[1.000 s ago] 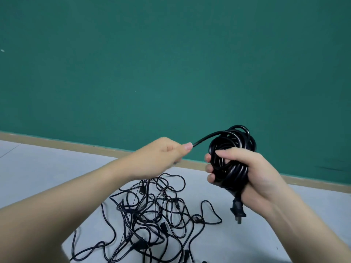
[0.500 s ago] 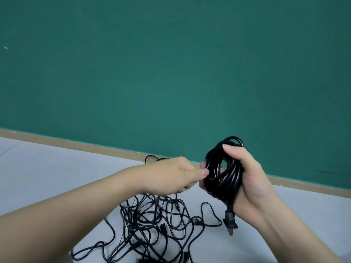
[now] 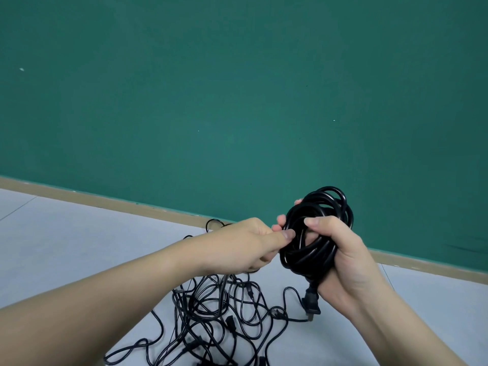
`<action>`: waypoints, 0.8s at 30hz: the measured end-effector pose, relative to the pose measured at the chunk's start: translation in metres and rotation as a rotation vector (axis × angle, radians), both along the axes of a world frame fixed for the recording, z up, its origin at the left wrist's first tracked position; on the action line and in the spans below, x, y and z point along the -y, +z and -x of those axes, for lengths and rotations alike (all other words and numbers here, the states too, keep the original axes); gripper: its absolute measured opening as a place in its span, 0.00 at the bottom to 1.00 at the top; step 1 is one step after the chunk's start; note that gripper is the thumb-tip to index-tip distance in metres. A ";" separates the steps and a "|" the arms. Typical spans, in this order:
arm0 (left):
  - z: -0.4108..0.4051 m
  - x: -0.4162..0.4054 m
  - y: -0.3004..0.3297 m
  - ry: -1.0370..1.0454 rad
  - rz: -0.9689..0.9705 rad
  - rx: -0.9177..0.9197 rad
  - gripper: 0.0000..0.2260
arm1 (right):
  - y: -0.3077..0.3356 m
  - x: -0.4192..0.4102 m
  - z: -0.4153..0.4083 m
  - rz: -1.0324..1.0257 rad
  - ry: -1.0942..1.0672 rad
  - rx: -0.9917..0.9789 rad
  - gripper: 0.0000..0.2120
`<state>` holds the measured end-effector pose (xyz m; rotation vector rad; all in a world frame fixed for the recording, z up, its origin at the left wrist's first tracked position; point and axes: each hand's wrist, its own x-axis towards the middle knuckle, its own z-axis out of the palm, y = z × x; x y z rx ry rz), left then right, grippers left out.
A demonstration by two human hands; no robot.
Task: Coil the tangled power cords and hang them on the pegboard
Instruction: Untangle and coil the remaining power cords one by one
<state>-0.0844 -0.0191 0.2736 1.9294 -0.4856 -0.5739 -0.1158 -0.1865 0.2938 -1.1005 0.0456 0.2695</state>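
The right hand (image 3: pixel 343 249) grips a black rubber-sheathed power cord wound into a round coil (image 3: pixel 317 233), its black plug (image 3: pixel 311 302) dangling at six o'clock. At the coil's nine o'clock the left hand (image 3: pixel 245 247) pinches a strand. Loose black tangled cords (image 3: pixel 211 313) lie on the pale grey floor (image 3: pixel 66 233) below

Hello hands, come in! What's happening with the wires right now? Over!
Right hand grips the coiled cord, plug dangling below. Left hand pinches the coil's near edge. Tangled cords wait on the floor. No pegboard in view.
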 end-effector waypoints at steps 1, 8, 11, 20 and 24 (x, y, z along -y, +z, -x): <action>0.000 -0.001 0.000 0.008 -0.001 0.010 0.26 | -0.001 -0.001 0.000 -0.013 -0.003 0.012 0.08; -0.005 0.000 -0.006 0.034 -0.039 0.028 0.27 | 0.000 -0.011 0.000 0.051 -0.043 0.030 0.06; -0.004 0.004 -0.004 0.035 -0.005 0.020 0.26 | 0.003 -0.009 -0.001 0.060 -0.060 0.025 0.07; -0.004 0.030 -0.002 0.122 0.103 -0.014 0.24 | 0.015 0.002 -0.004 0.048 -0.142 0.014 0.20; 0.000 0.040 0.004 0.131 0.160 0.019 0.23 | 0.020 0.010 -0.002 -0.002 -0.155 0.027 0.15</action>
